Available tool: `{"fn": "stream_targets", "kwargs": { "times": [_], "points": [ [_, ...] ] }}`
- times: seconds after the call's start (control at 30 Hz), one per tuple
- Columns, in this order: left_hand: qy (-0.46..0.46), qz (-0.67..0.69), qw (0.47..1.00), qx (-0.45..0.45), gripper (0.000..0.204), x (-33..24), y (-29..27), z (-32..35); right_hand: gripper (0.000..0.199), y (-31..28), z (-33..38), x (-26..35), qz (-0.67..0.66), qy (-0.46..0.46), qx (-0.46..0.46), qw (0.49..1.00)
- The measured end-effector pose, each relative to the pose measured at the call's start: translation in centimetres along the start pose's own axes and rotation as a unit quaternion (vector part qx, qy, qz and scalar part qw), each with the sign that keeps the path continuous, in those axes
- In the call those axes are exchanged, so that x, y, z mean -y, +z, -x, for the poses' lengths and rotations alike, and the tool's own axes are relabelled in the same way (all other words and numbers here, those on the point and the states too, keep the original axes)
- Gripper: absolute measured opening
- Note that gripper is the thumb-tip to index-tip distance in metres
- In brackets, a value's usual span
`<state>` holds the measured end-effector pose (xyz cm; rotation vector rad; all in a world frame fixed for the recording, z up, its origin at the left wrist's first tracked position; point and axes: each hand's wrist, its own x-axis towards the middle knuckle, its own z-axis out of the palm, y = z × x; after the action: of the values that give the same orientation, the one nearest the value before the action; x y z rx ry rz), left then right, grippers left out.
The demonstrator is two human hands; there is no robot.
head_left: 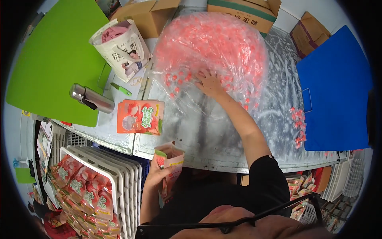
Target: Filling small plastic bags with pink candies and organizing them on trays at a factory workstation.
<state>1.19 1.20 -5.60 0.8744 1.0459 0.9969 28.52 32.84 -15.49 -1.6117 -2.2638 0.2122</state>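
My left hand [154, 174] grips an upright pink pouch [174, 159] at the table's near edge, its top spread apart; what is inside cannot be made out. Farther out, my right hand [209, 83] lies palm down with fingers spread, on the near edge of the pile of pink wrapped candies [179, 77]. These candies fill a large clear plastic bag [211, 40], and its film spreads over the table around that hand. A stack of flat pink pouches [141, 116] rests on the table, beyond the held pouch and to its left.
Left on the table are a steel thermos [91, 97], a green-handled knife [121, 89] and a white tote bag [125, 51]. A green board [51, 59] and a blue board [336, 91] flank the table. Loose candies [298, 123] lie beside the blue one. White crates [115, 167] with pouches stand lower left.
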Motion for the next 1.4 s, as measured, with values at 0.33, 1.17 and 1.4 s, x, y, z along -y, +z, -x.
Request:
{"fn": "stream_targets", "kwargs": {
  "times": [0.33, 1.17, 1.4],
  "points": [
    [0.030, -0.011, 0.999, 0.034, 0.076, -0.3, 1.9, 1.8, 0.053, -3.5, 16.5, 4.3, 0.034, -0.108, 0.070, 0.991],
    [0.043, -0.032, 0.998, 0.030, 0.080, 0.9, 2.1, 6.4, 0.062, -3.3, 27.3, 6.7, -0.119, -0.006, -0.112, 0.987],
    [0.046, -0.024, 0.998, 0.035, 0.079, 1.1, 2.0, 6.6, 0.046, -2.5, 29.1, 5.9, -0.118, -0.013, -0.155, 0.981]
  ]
}}
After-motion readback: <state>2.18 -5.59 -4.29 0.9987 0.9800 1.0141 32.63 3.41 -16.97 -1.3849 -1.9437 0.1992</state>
